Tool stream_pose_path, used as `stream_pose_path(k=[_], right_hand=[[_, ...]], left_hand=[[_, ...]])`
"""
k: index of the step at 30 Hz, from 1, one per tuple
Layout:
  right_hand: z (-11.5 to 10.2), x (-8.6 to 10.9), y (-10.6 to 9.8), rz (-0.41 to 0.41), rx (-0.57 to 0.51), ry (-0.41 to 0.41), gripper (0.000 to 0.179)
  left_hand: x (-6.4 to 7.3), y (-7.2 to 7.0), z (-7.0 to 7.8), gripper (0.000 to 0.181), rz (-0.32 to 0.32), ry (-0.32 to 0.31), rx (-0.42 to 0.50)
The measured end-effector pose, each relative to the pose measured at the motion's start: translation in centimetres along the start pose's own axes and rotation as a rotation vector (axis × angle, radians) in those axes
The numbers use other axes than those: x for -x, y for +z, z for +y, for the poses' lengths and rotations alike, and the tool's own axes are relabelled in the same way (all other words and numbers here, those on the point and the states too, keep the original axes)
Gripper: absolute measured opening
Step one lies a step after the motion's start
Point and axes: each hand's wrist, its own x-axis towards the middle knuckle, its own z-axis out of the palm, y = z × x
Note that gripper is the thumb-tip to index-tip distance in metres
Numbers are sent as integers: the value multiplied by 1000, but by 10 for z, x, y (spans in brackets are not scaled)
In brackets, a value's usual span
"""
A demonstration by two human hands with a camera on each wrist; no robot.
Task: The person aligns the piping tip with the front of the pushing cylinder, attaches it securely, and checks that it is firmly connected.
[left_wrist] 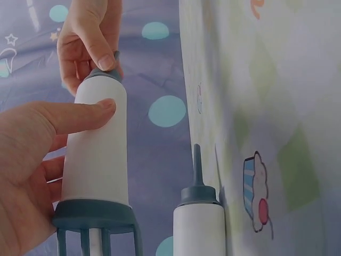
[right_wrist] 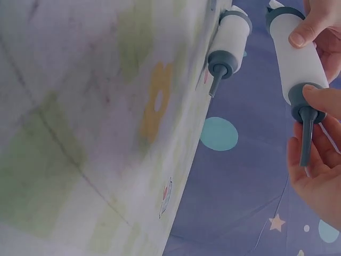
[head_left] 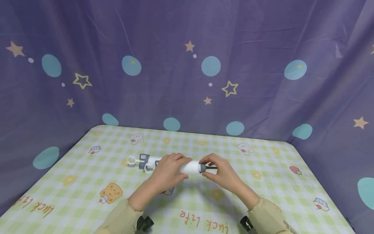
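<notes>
A large white plunger syringe with grey end caps and a thin grey nozzle is held level above the table; its white barrel (head_left: 191, 167) shows between the two hands. My left hand (head_left: 169, 169) grips the barrel, thumb along one side and fingers around the other. At the nozzle end, my right hand (head_left: 220, 170) pinches the grey cap (right_wrist: 301, 96) between thumb and fingers. The slim nozzle (right_wrist: 307, 138) points out past that cap. A second, similar syringe (left_wrist: 200, 229) lies on the table beyond the held one, partly hidden by it in the head view.
A green-and-white checked cloth (head_left: 117, 175) with printed cartoons covers the table. Behind it hangs a purple curtain (head_left: 175, 91) with stars and dots. Dark wrist straps (head_left: 144, 223) sit by the sleeves.
</notes>
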Motion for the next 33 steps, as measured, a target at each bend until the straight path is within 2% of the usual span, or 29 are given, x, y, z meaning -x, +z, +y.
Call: stream_pose_path(k=[9,24,33], right_hand=[[6,0,-4,-29,-43,56,32],[5,2,-6,-102,-48,137,28],[6,2,-7,-161,-70,235,30]], left_hand=[[-5,0,0,50,5,20,-14],[-4,3,0,51,19,28,2],[-4,5,1,52,33,48,-7]])
